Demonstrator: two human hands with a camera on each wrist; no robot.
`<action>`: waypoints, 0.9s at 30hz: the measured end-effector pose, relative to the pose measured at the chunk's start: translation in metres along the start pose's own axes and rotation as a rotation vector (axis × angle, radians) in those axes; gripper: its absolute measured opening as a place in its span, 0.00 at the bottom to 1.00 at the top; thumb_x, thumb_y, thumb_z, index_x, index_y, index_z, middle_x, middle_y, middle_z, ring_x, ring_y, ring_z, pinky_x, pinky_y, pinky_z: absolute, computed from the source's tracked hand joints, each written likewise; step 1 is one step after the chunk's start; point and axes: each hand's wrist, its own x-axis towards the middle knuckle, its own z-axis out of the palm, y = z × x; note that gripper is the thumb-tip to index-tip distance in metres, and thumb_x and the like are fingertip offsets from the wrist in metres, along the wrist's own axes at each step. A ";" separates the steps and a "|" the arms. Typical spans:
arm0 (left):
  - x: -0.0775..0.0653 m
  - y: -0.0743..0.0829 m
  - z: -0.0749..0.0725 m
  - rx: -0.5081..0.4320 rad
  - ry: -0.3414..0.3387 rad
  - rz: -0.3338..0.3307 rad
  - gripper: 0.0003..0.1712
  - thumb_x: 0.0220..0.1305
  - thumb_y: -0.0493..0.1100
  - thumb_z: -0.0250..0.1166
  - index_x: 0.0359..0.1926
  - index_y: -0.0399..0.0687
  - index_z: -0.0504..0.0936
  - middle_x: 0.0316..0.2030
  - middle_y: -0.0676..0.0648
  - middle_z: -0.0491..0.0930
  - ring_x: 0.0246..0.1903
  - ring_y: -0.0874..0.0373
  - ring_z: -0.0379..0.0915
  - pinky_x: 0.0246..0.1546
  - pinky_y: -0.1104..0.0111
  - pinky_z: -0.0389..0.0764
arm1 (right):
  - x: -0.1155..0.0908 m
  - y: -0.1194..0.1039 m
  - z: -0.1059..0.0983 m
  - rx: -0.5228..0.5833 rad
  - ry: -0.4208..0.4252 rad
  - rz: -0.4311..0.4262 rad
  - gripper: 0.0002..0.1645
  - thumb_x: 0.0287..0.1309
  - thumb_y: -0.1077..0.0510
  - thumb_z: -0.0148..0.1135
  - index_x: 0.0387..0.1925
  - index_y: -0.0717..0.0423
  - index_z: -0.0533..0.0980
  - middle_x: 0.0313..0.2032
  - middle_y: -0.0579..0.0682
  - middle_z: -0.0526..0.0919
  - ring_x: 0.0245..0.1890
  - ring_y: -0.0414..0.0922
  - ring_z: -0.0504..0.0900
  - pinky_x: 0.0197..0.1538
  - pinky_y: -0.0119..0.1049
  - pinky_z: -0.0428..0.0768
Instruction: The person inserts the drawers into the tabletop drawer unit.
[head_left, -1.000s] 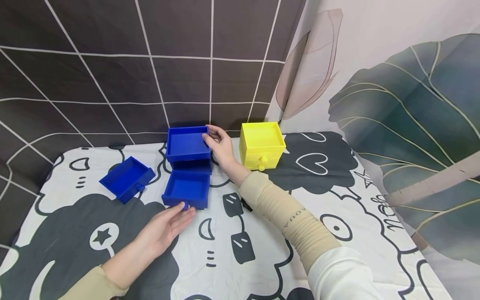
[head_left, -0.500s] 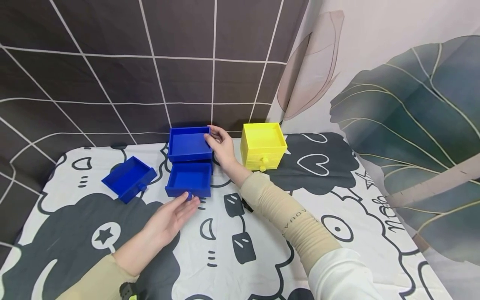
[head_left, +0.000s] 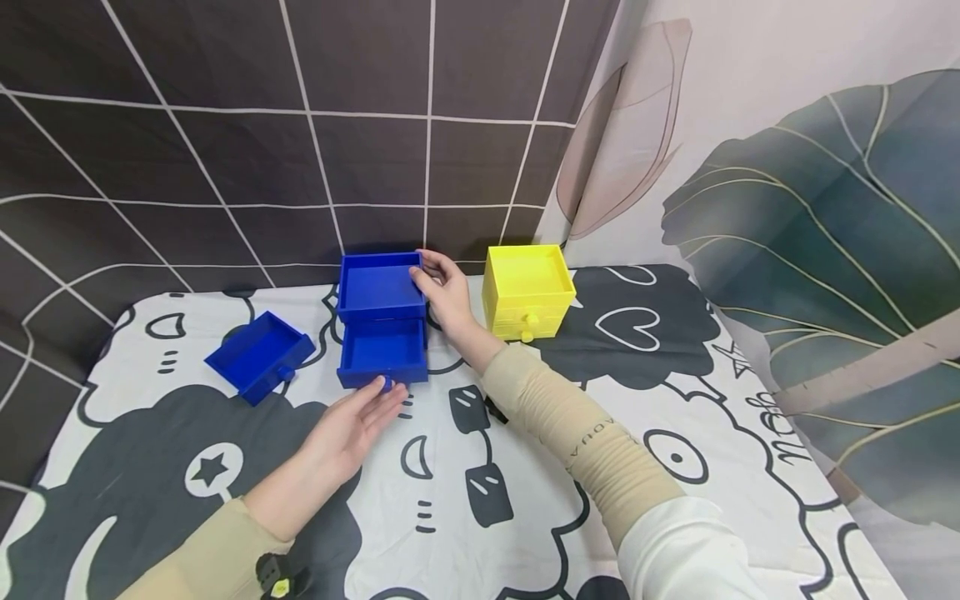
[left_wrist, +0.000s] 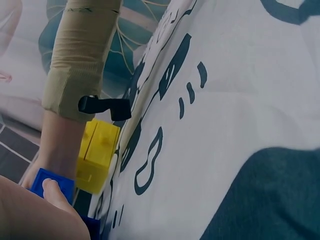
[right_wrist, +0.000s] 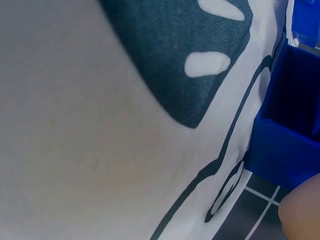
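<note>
Near the back of the cloth, a small blue drawer cabinet [head_left: 381, 285] stands upright. From its front sticks out a blue drawer [head_left: 384, 346], partly inside. My left hand [head_left: 341, 435] holds the drawer's round knob [head_left: 387, 383], thumb at the knob and the other fingers below it. With the thumb on the top rim and fingers behind the side, my right hand [head_left: 448, 302] grips the cabinet's right side. Another blue drawer [head_left: 261, 357] lies loose and turned at an angle to the left. In the right wrist view, the cabinet [right_wrist: 277, 152] fills the right edge.
Right of the right hand stands a yellow drawer cabinet [head_left: 528, 287] with a knob on its front. A patterned cloth [head_left: 420, 533] covers the table. Close behind the cabinets hangs a dark gridded curtain [head_left: 375, 158]; leaf-patterned fabric [head_left: 810, 217] borders the right side.
My left hand has moved away from me and slightly right, sliding the blue drawer deeper into the cabinet. My right hand keeps its grip there. The loose drawer and the yellow cabinet stay put.
</note>
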 end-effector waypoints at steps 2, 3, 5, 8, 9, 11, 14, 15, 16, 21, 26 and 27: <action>0.000 0.000 0.002 -0.002 0.008 0.008 0.10 0.85 0.41 0.51 0.59 0.45 0.69 0.38 0.55 0.88 0.43 0.68 0.88 0.57 0.77 0.85 | 0.000 0.000 0.000 -0.001 0.000 0.000 0.23 0.70 0.68 0.62 0.64 0.72 0.76 0.62 0.70 0.80 0.63 0.60 0.81 0.70 0.40 0.81; 0.000 -0.001 0.003 -0.005 0.012 0.011 0.10 0.85 0.41 0.51 0.59 0.45 0.69 0.38 0.55 0.88 0.42 0.68 0.89 0.57 0.77 0.85 | 0.000 0.000 -0.001 -0.003 -0.001 0.000 0.23 0.70 0.68 0.62 0.64 0.71 0.76 0.62 0.70 0.80 0.63 0.60 0.81 0.70 0.40 0.81; 0.000 -0.001 0.005 -0.005 0.015 0.014 0.10 0.85 0.42 0.51 0.59 0.45 0.69 0.38 0.55 0.88 0.43 0.68 0.89 0.58 0.77 0.85 | 0.000 0.000 -0.001 -0.002 -0.007 0.004 0.24 0.70 0.68 0.62 0.65 0.71 0.76 0.62 0.70 0.80 0.64 0.61 0.81 0.71 0.41 0.81; 0.001 0.000 0.006 -0.005 0.015 0.016 0.10 0.85 0.43 0.52 0.59 0.45 0.69 0.39 0.55 0.88 0.43 0.68 0.88 0.59 0.76 0.85 | 0.000 0.000 -0.002 -0.007 -0.015 0.009 0.24 0.70 0.68 0.62 0.65 0.71 0.75 0.63 0.69 0.80 0.64 0.61 0.80 0.71 0.41 0.81; 0.002 0.001 0.007 -0.004 0.014 0.017 0.10 0.85 0.43 0.52 0.60 0.45 0.69 0.39 0.55 0.88 0.43 0.68 0.88 0.59 0.77 0.84 | 0.000 -0.001 -0.002 -0.008 -0.016 0.010 0.24 0.70 0.68 0.62 0.65 0.70 0.75 0.63 0.69 0.80 0.64 0.61 0.80 0.71 0.41 0.81; 0.003 0.002 0.007 0.002 0.014 0.019 0.11 0.85 0.44 0.52 0.59 0.46 0.68 0.39 0.56 0.87 0.43 0.69 0.88 0.59 0.77 0.84 | -0.001 -0.001 -0.002 -0.012 -0.015 0.013 0.24 0.70 0.68 0.62 0.65 0.70 0.75 0.63 0.69 0.80 0.64 0.61 0.80 0.71 0.41 0.81; 0.006 0.004 0.008 -0.003 0.014 0.018 0.10 0.85 0.44 0.52 0.58 0.46 0.68 0.39 0.56 0.87 0.43 0.69 0.88 0.59 0.77 0.84 | -0.001 -0.001 -0.001 -0.010 -0.010 0.017 0.24 0.70 0.67 0.62 0.65 0.70 0.76 0.62 0.69 0.80 0.63 0.60 0.80 0.71 0.41 0.81; 0.006 0.005 0.008 -0.007 0.014 0.019 0.10 0.85 0.44 0.52 0.58 0.46 0.68 0.39 0.56 0.87 0.43 0.69 0.88 0.59 0.78 0.84 | -0.001 -0.002 -0.001 -0.008 -0.008 0.018 0.24 0.70 0.68 0.62 0.65 0.70 0.76 0.62 0.69 0.80 0.63 0.60 0.80 0.71 0.41 0.81; 0.007 0.006 0.008 -0.013 0.014 0.020 0.09 0.85 0.44 0.52 0.58 0.46 0.69 0.38 0.56 0.87 0.43 0.68 0.88 0.59 0.77 0.84 | -0.001 -0.002 -0.002 -0.007 -0.008 0.018 0.24 0.70 0.68 0.62 0.65 0.71 0.76 0.62 0.69 0.80 0.64 0.60 0.80 0.71 0.41 0.81; 0.012 0.009 0.009 -0.016 0.017 0.031 0.08 0.85 0.43 0.51 0.57 0.46 0.69 0.37 0.56 0.88 0.42 0.68 0.88 0.59 0.78 0.84 | -0.001 -0.001 -0.002 -0.003 -0.008 0.017 0.24 0.70 0.68 0.62 0.65 0.70 0.75 0.63 0.69 0.80 0.64 0.61 0.80 0.71 0.41 0.80; 0.017 0.011 0.010 -0.002 0.032 0.045 0.08 0.85 0.44 0.51 0.56 0.46 0.70 0.36 0.57 0.88 0.41 0.69 0.88 0.58 0.77 0.84 | 0.000 0.000 -0.002 -0.001 -0.012 0.018 0.24 0.70 0.67 0.62 0.65 0.70 0.75 0.63 0.69 0.80 0.64 0.61 0.80 0.72 0.41 0.80; 0.018 0.011 0.010 -0.002 0.036 0.049 0.08 0.85 0.44 0.50 0.56 0.46 0.70 0.36 0.57 0.88 0.41 0.68 0.88 0.58 0.77 0.84 | 0.000 0.000 -0.002 0.000 -0.012 0.017 0.24 0.70 0.67 0.62 0.65 0.70 0.75 0.63 0.69 0.80 0.64 0.61 0.80 0.72 0.41 0.80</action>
